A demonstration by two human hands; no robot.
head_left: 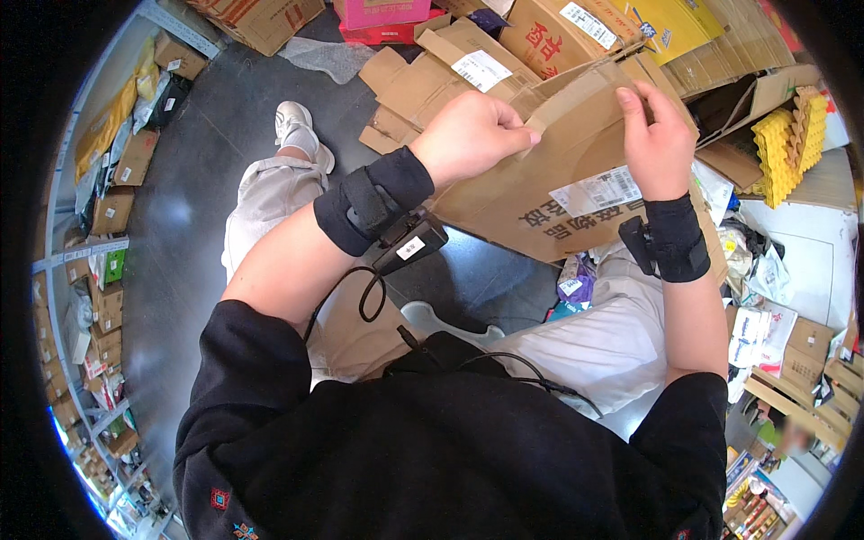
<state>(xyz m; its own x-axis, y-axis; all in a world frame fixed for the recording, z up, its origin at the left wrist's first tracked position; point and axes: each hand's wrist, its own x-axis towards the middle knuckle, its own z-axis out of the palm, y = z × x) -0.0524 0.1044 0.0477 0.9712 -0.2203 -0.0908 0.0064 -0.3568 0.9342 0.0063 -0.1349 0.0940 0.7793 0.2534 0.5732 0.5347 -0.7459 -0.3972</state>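
Observation:
A brown flattened cardboard box [513, 202] with dark print and a white label [598, 192] stands tilted in front of me, over my right leg. My left hand [472, 135] is closed in a fist at its upper left edge. Its thumb presses on the end of a paler strip [580, 96] along that edge; whether this is tape or a folded flap I cannot tell. My right hand [659, 139] grips the upper right part of the same box, thumb and fingers bent at its edge. Black bands wrap both wrists.
Opened cardboard [423, 85] and a printed carton [549, 40] lie beyond the box. Yellow egg-crate foam [787, 148] sits at the right. Clear wrap [328, 58] lies on the dark floor [193, 180]. Shelves of parcels [108, 306] line the left. A cable [373, 301] hangs by my left forearm.

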